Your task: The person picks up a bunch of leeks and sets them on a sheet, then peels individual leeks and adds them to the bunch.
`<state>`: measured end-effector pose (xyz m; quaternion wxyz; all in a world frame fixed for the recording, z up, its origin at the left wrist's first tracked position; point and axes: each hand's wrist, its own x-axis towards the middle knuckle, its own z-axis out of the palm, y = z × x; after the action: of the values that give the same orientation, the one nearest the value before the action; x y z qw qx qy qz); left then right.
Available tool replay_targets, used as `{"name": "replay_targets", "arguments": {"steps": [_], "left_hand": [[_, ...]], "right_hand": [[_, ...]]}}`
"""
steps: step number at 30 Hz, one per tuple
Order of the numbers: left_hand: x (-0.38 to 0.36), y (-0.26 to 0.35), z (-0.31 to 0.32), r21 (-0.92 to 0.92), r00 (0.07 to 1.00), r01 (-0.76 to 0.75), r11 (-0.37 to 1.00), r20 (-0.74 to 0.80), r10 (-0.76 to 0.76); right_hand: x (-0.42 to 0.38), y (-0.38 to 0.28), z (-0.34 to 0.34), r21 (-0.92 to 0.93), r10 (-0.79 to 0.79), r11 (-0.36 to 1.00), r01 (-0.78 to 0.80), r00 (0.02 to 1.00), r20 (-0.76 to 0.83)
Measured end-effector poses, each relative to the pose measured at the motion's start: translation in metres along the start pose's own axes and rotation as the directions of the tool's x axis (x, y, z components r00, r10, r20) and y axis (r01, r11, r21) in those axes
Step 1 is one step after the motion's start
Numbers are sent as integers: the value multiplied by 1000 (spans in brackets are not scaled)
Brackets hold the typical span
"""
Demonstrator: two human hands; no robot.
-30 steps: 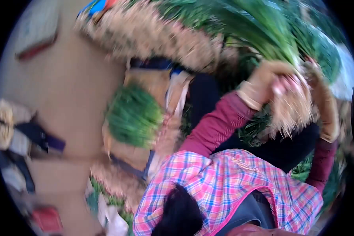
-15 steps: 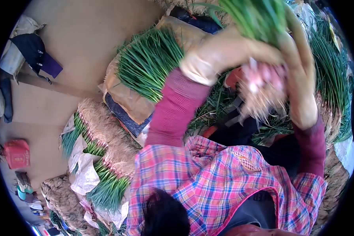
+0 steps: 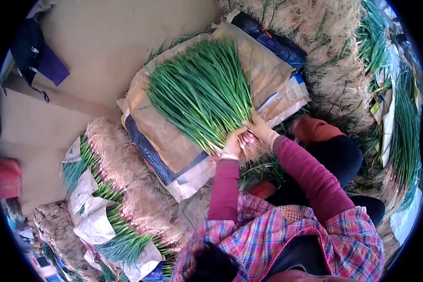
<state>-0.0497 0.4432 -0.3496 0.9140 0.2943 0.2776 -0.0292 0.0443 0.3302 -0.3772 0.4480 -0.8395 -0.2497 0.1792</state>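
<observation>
A bunch of spring onions (image 3: 247,138) lies at the right end of a spread of spring onions (image 3: 197,89). Its pinkish bulbs and pale roots point toward me, its green leaves away. My left hand (image 3: 232,144) is closed around the near left side of the bulb end. Around the other side wraps my right hand (image 3: 261,128), its thumb close to the left fingers. Both hands look covered by pale gloves. Beneath the leaves lies a brown paper sheet (image 3: 155,136) on a dark blue and white sack (image 3: 145,152). Some fingers are hidden behind the stems.
To the left lie rows of spring onions with matted roots (image 3: 131,174) and white sheets (image 3: 91,207). More spring onions (image 3: 404,127) are stacked at the right. A red bag (image 3: 7,178) rests at the left edge. My bent knee (image 3: 338,160) is beside my right forearm.
Both hands came down and leftward from the upper right with the raised spring onion bunch. It now lies against the spread on the brown paper. The view has shifted too.
</observation>
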Motion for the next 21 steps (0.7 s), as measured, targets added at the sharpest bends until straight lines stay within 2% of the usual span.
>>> {"name": "replay_targets", "arguments": {"steps": [2,4,5,6,7,8,9,10,11,12,13,14,16,17,20,21], "left_hand": [[3,-8,9,81,990,-123,989,-57,127],[-12,-3,28,244,958,-229,942,-114,262],[-19,1,43,292,906,-311,904,-195,375],[-15,-3,38,325,898,-287,901,-237,371],[-5,-9,32,710,623,-437,553,-205,755],[0,-14,27,936,266,-345,74,21,964],[-16,-3,33,930,358,-339,140,-10,934],[-25,15,38,933,360,-334,136,-8,933],[-28,34,40,927,406,-367,-83,239,882],[-25,46,40,863,441,-414,-289,467,766],[-13,54,41,814,518,-449,-368,573,635],[-4,70,51,708,532,-487,-512,705,470],[32,75,40,586,643,-455,-670,737,208],[46,80,28,496,695,-432,-753,715,72],[60,74,21,418,694,-423,-804,719,9],[62,72,19,433,693,-432,-791,721,16]], "right_hand": [[2,-5,-6,219,72,973,-72,997,6],[3,-26,-33,156,33,987,-45,996,79],[8,-4,-27,206,-49,978,34,996,68],[11,8,-20,81,-203,975,205,979,-26],[11,5,-20,-56,-151,987,151,989,4],[8,-1,-19,-191,-89,977,93,996,29],[5,-10,-17,-272,-68,960,69,998,10],[5,-18,-16,-265,-66,962,67,998,11],[4,-30,-17,-329,-8,944,25,999,53],[4,-31,-16,-393,54,919,-14,994,90],[6,-18,-10,-281,-41,957,66,995,95],[8,-14,-9,-278,-31,959,55,995,91],[15,-12,-13,-375,-98,906,196,959,265],[10,-32,-24,-428,78,904,28,970,229],[21,-29,-42,-507,112,860,65,944,311],[24,-53,-62,-529,167,846,73,905,392]]}}
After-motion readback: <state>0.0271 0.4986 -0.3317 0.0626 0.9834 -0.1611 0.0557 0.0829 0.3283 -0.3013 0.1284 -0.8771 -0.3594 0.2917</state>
